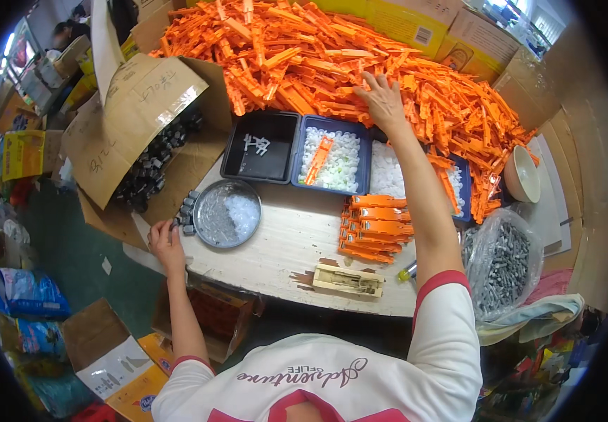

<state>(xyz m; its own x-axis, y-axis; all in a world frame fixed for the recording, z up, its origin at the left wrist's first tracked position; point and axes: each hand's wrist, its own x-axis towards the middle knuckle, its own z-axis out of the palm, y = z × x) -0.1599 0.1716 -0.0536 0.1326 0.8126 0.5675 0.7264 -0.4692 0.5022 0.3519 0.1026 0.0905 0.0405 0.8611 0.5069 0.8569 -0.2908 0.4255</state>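
My right hand (383,102) reaches over the near side of a big heap of orange plastic parts (297,60), fingers apart and nothing seen in them. At the table's left edge my left hand (167,245) is closed, fingertips pinched on a small black part (175,226). Beside it, several more black parts (188,208) line the rim of a round metal dish (209,238), which holds clear small pieces (242,215). A stack of orange parts (374,228) lies mid-table. Nearer me rests a cream-coloured block fixture (348,280) with a long recess.
Behind the dish stand a black tray (232,156) with a few white pieces and blue trays (295,169) of white pieces. A tipped carton (128,116) of black parts is at left. At right are a bag of metal parts (504,264) and a white bowl (522,174).
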